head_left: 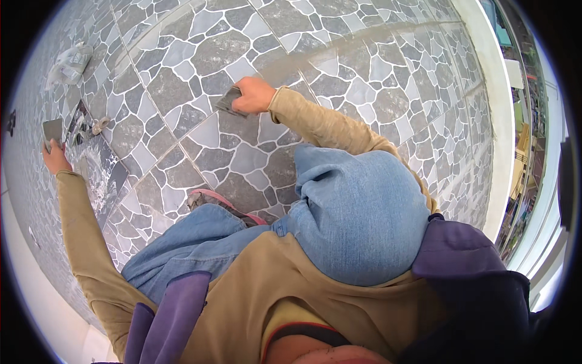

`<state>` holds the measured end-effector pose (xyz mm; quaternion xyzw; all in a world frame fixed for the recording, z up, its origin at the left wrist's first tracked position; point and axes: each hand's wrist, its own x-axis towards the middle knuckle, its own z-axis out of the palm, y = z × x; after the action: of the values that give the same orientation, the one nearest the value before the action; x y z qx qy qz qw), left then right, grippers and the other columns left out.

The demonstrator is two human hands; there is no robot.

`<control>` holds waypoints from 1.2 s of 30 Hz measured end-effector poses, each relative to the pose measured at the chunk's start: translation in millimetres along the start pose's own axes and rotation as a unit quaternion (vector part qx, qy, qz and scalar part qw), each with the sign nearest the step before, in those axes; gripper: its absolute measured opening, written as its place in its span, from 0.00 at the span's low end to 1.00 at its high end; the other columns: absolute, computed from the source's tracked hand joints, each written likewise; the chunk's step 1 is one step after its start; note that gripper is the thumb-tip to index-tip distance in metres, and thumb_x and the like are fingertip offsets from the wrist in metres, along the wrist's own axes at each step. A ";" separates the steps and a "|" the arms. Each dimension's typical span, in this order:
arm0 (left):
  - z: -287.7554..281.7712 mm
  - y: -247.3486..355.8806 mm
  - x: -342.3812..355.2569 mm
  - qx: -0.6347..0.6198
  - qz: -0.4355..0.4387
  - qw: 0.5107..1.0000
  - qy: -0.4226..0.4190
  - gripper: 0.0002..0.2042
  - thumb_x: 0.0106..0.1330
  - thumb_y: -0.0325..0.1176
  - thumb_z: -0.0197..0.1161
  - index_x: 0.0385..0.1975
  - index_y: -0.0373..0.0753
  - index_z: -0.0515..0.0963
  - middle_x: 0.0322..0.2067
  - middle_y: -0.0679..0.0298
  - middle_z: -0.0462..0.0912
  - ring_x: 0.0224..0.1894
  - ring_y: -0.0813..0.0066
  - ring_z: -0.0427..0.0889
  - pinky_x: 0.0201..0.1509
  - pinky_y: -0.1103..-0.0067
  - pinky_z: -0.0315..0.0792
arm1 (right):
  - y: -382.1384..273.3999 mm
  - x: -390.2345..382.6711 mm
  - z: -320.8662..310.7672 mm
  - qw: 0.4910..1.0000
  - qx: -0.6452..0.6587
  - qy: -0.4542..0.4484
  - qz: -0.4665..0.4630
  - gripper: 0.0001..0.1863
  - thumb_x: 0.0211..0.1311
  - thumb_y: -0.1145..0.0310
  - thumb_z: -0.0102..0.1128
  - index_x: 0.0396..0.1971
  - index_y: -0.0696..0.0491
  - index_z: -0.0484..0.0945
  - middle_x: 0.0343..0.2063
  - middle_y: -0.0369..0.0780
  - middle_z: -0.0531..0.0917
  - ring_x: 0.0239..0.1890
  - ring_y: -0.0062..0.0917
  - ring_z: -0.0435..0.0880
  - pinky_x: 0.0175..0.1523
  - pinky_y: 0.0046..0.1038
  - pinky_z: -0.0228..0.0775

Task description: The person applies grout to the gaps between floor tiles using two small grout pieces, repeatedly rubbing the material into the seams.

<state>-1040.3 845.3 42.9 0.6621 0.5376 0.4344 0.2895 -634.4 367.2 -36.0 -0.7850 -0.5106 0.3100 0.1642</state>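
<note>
My right hand (256,96) is closed around a flat grey scraper (228,102), which meets the stone-patterned floor tiles (221,51) in front of my bent knee. Out at the far left, my left hand (56,160) grips another flat tool, a grey rectangular blade (53,130) held upright. Just right of that hand lies a dark board (115,176) smeared with white paste (97,170). A small pale object (100,125) sits at the board's far edge; I cannot make out its kind.
A crumpled clear plastic bag (70,64) lies on the floor at the far left. Along the right runs a pale raised edge (498,151), with cluttered things (524,133) beyond it. A dusty greyish streak (291,67) crosses the tiles ahead. My shoe (224,203) is close below my right hand.
</note>
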 end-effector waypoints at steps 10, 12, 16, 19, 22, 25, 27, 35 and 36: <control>-65.8 71.8 -91.8 0.045 -0.100 0.994 -0.021 0.22 0.71 0.35 0.57 0.64 0.38 0.67 0.54 0.55 0.76 0.49 0.68 0.79 0.45 0.72 0.81 | 63.8 -22.2 -94.6 0.658 0.739 -0.146 -0.020 0.28 0.57 0.74 0.65 0.58 0.65 0.70 0.47 0.47 0.83 0.45 0.33 0.85 0.41 0.35 0.82; -58.0 131.4 -90.3 0.046 -0.124 0.991 -0.025 0.24 0.68 0.33 0.60 0.63 0.38 0.69 0.52 0.55 0.78 0.46 0.67 0.81 0.41 0.72 0.84 | 32.1 -2.7 -86.1 0.624 0.759 -0.176 -0.060 0.27 0.56 0.74 0.65 0.57 0.65 0.71 0.46 0.47 0.83 0.45 0.33 0.85 0.40 0.36 0.82; -53.5 166.4 -139.4 0.037 -0.143 0.985 -0.091 0.25 0.65 0.30 0.60 0.64 0.45 0.70 0.46 0.54 0.77 0.41 0.69 0.82 0.36 0.73 0.87 | -20.7 12.1 -38.9 0.541 0.804 -0.246 -0.007 0.24 0.58 0.73 0.63 0.55 0.60 0.73 0.44 0.43 0.83 0.43 0.32 0.84 0.40 0.39 0.81; -37.4 198.4 -143.7 -0.040 -0.123 0.989 -0.077 0.23 0.68 0.31 0.57 0.64 0.46 0.70 0.48 0.58 0.78 0.42 0.69 0.82 0.36 0.74 0.86 | -36.1 -5.6 -29.5 0.508 0.813 -0.284 0.019 0.23 0.59 0.72 0.62 0.55 0.58 0.73 0.44 0.42 0.83 0.42 0.31 0.84 0.40 0.39 0.81; 22.2 218.5 -120.1 -0.155 -0.134 0.975 -0.085 0.21 0.72 0.32 0.54 0.64 0.46 0.70 0.51 0.59 0.77 0.45 0.68 0.83 0.36 0.74 0.86 | -13.4 -14.1 -25.4 0.534 0.798 -0.279 0.034 0.20 0.60 0.70 0.62 0.53 0.54 0.75 0.44 0.40 0.83 0.43 0.30 0.84 0.36 0.37 0.78; 66.5 217.3 -95.5 -0.321 -0.131 0.932 -0.103 0.21 0.73 0.32 0.51 0.66 0.46 0.67 0.54 0.60 0.76 0.47 0.67 0.82 0.37 0.73 0.86 | -23.7 -32.6 -24.3 0.592 0.770 -0.229 0.065 0.14 0.63 0.59 0.60 0.46 0.47 0.78 0.40 0.32 0.84 0.38 0.24 0.82 0.30 0.32 0.70; 90.2 216.1 -87.6 -0.407 -0.112 0.899 -0.116 0.21 0.74 0.32 0.50 0.66 0.46 0.65 0.55 0.60 0.76 0.48 0.67 0.82 0.38 0.73 0.85 | -36.3 -41.0 -29.2 0.608 0.771 -0.181 0.053 0.15 0.63 0.59 0.60 0.47 0.47 0.77 0.41 0.32 0.84 0.38 0.25 0.82 0.29 0.31 0.68; 112.9 230.9 -99.8 -0.657 -0.207 0.714 -0.123 0.21 0.72 0.33 0.50 0.64 0.41 0.65 0.54 0.60 0.77 0.47 0.64 0.83 0.38 0.74 0.82 | -123.2 -88.3 -100.6 0.721 0.682 0.120 0.004 0.21 0.67 0.60 0.57 0.56 0.53 0.73 0.45 0.37 0.83 0.38 0.20 0.82 0.25 0.23 0.67; 114.5 214.3 -103.1 -0.686 -0.195 0.686 -0.145 0.17 0.72 0.33 0.51 0.59 0.38 0.68 0.49 0.59 0.80 0.46 0.62 0.84 0.38 0.74 0.81 | -137.4 -102.7 -118.8 0.760 0.629 0.167 0.002 0.22 0.66 0.64 0.59 0.57 0.55 0.73 0.46 0.39 0.83 0.40 0.21 0.82 0.27 0.23 0.69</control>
<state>-844.8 701.1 145.8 0.2135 0.1580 0.5139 0.8157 -682.2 339.7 165.3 -0.5456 -0.1643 0.4254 0.7031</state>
